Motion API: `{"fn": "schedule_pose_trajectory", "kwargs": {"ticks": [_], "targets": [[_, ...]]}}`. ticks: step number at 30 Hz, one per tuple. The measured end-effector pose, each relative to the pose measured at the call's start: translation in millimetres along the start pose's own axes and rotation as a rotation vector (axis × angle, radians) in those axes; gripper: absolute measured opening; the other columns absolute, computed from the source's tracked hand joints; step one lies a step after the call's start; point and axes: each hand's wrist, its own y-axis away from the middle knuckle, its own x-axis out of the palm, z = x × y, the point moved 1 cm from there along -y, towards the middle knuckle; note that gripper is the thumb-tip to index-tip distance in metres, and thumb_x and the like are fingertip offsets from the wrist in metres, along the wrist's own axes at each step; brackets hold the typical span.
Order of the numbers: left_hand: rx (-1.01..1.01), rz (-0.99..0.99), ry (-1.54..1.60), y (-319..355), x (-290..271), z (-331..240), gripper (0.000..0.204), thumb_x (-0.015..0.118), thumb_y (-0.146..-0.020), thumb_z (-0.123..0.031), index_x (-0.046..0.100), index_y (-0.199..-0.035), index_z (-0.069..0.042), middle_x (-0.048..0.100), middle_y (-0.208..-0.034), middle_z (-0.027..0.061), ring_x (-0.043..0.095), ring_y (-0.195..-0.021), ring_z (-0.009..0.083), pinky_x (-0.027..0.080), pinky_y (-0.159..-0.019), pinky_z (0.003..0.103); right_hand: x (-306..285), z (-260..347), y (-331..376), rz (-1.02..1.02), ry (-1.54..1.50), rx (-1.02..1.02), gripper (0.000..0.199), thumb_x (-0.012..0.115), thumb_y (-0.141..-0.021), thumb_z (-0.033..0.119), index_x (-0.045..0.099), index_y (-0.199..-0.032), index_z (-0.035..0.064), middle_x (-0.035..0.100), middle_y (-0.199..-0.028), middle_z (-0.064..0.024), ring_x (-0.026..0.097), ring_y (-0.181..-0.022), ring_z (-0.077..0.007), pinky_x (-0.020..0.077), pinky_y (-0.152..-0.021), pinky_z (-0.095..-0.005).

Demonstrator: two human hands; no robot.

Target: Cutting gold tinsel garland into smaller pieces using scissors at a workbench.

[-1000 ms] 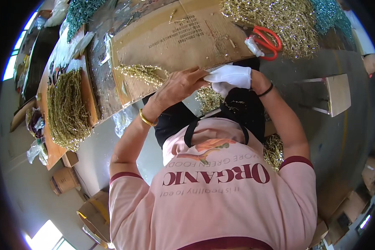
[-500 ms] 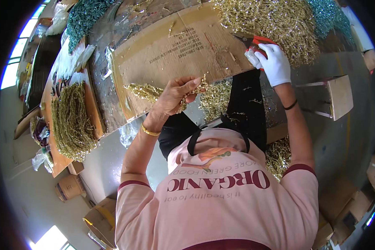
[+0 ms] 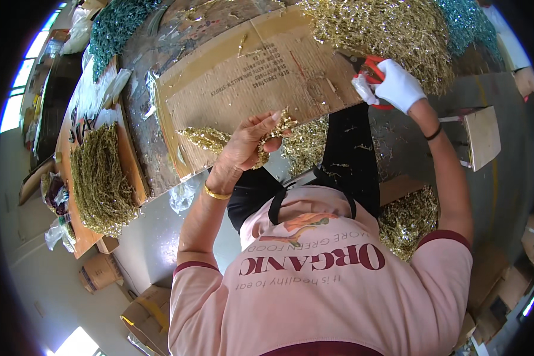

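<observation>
In the middle of the frame the person's bare left hand (image 3: 249,142) had its grip closed around a short strand of gold tinsel (image 3: 277,132), held just over the near edge of a flattened cardboard sheet (image 3: 249,77) on the tabletop (image 3: 142,118). At upper right the white-gloved right hand (image 3: 397,86) was wrapped tight on red-handled scissors (image 3: 371,71), beside a big heap of gold tinsel (image 3: 385,29). A darker gold bundle (image 3: 101,178) lay at the left.
</observation>
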Motion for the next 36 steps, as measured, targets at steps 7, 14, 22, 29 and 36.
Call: {"fn": "schedule_pose_trajectory", "kwargs": {"ticks": [7, 14, 22, 29, 36], "targets": [[0.268, -0.254, -0.297, -0.6, 10.5, 6.0, 0.021, 0.054, -0.091, -0.021, 0.06, -0.097, -0.002, 0.054, -0.068, -0.0034, 0.036, -0.048, 0.0024, 0.028, -0.041, 0.017, 32.5, 0.5, 57.1, 0.055, -1.21, -0.057, 0.019, 0.059, -0.084, 0.008, 0.051, -0.101, 0.003, 0.053, -0.076, -0.0013, 0.052, -0.066, -0.0074, 0.0448, -0.057, -0.0222], [0.387, -0.287, -0.555, -1.9, 22.9, 6.7, 0.016, 0.055, -0.09, -0.015, 0.062, -0.095, -0.001, 0.05, -0.063, -0.0068, 0.035, -0.052, 0.0, 0.03, -0.045, 0.017, 65.4, 47.5, 111.9, 0.05, -0.324, -0.712, 0.035, 0.064, -0.079, 0.019, 0.047, -0.103, 0.0009, 0.049, -0.074, -0.0067, 0.053, -0.067, -0.021, 0.0449, -0.065, -0.0318], [0.332, -0.283, -0.677, -0.5, 26.8, 6.2, 0.017, 0.055, -0.089, -0.014, 0.061, -0.096, 0.001, 0.053, -0.066, -0.0066, 0.037, -0.055, 0.0005, 0.034, -0.048, 0.017, 45.8, 75.0, 117.2, 0.203, -0.679, -0.307, 0.054, 0.068, -0.074, 0.015, 0.038, -0.115, -0.0028, 0.051, -0.086, -0.0129, 0.055, -0.078, -0.0265, 0.0444, -0.073, -0.0319], [0.297, -0.266, -0.63, -0.8, 27.6, 7.4, 0.017, 0.055, -0.089, -0.014, 0.061, -0.096, 0.001, 0.055, -0.067, -0.0054, 0.039, -0.057, 0.0004, 0.035, -0.049, 0.018, 36.7, 78.5, 115.6, 0.111, -0.537, -0.406, 0.047, 0.066, -0.078, 0.022, 0.04, -0.11, -0.0011, 0.059, -0.083, -0.014, 0.061, -0.073, -0.0268, 0.0477, -0.065, -0.0354], [0.282, -0.252, -0.664, -2.7, 26.5, 7.4, 0.018, 0.055, -0.089, -0.015, 0.061, -0.096, 0.001, 0.056, -0.068, -0.0051, 0.039, -0.057, 0.0006, 0.034, -0.049, 0.018, 42.8, 72.1, 113.6, 0.342, -0.595, -0.177, 0.029, 0.058, -0.084, 0.022, 0.044, -0.101, 0.0027, 0.062, -0.075, -0.0089, 0.062, -0.065, -0.0262, 0.0488, -0.06, -0.0338]]}}
